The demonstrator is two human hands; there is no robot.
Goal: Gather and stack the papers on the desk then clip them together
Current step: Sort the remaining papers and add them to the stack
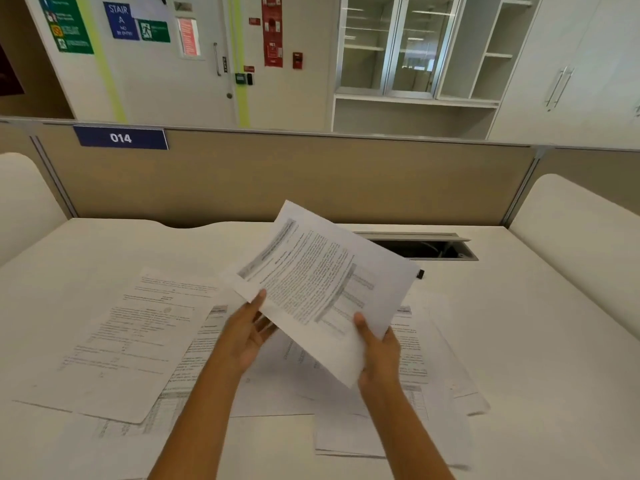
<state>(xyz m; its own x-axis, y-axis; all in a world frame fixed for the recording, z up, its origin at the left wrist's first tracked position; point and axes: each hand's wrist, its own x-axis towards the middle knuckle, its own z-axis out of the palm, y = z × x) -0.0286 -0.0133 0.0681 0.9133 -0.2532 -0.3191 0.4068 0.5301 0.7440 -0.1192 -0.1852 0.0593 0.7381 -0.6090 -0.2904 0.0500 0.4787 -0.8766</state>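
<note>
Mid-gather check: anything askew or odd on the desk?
Yes. Loose papers lie scattered and overlapping at skewed angles on the desk, unstacked. Both hands hold a tilted sheet. A small dark object peeks from behind it.

A: What of the person shows from the head camera?

B: Two forearms and two hands, nothing more. The left forearm (pixel 194 403) enters from the frame's bottom edge at about seven o'clock, the right forearm (pixel 401 420) at about five o'clock.

A: Any sleeves?

B: None in view. Both arms are bare as far as the bottom edge.

A: Anything worn on the wrists or fingers?

B: The left hand (pixel 247 332) and the right hand (pixel 377 348) look bare, with no glove, watch or ring that I can make out. The fingers (pixel 258 301) are slender; the nails are too blurred to describe.
</note>
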